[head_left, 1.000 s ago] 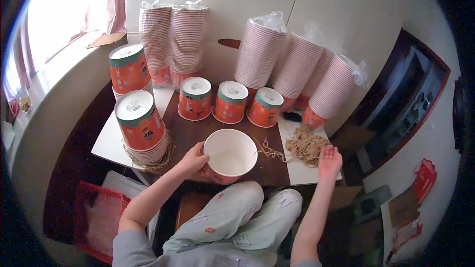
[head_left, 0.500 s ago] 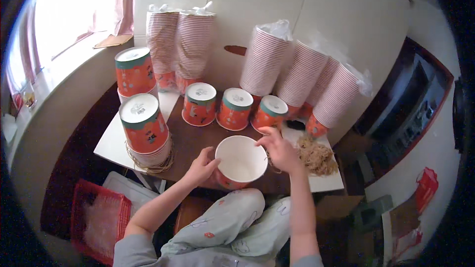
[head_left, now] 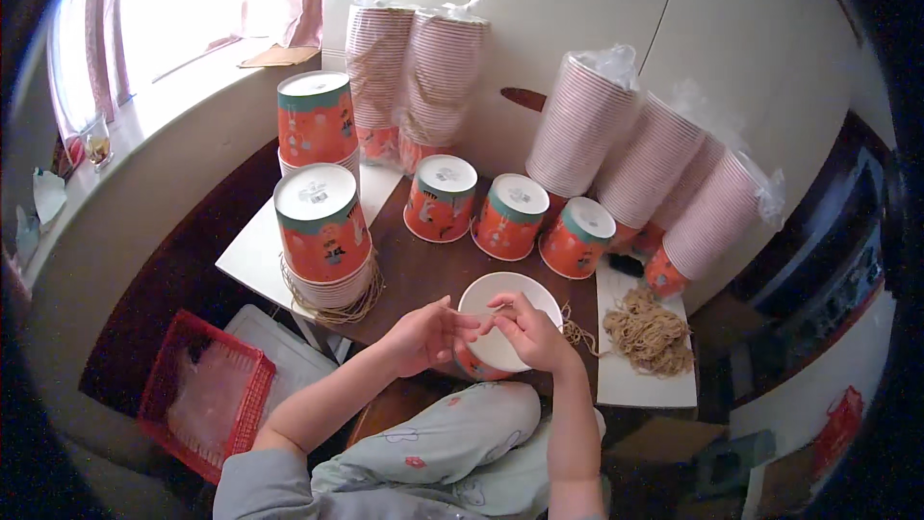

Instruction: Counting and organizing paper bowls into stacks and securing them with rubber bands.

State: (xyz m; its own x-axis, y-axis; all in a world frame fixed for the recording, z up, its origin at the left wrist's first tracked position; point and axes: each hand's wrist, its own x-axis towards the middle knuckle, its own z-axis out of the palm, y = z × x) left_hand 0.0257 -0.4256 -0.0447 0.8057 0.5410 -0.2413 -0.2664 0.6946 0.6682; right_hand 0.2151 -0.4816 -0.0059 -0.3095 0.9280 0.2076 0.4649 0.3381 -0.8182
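Note:
An orange paper bucket with a white inside [head_left: 508, 358] stands mouth up at the table's near edge, in front of my lap. Over its mouth my right hand [head_left: 529, 329] is closed, fingertips pinched on what looks like a thin strand of twine. My left hand [head_left: 428, 335] is at the bucket's left rim, its fingers stretched toward the right fingertips and nothing plainly gripped. A small tangle of twine [head_left: 576, 329] lies against the bucket's right side. Farther right is a larger heap of tan twine [head_left: 650, 335].
Three upturned buckets [head_left: 510, 217] form a row behind. Upturned bucket stacks [head_left: 322, 226] stand at the left, the nearer ringed by twine. Tall plastic-wrapped stacks [head_left: 582, 120] line the wall. A red basket [head_left: 207, 395] sits low at the left.
My hands have come together over the bucket's mouth; before, they were on either side of its rim. The whole view has shifted, so the table things appear farther right.

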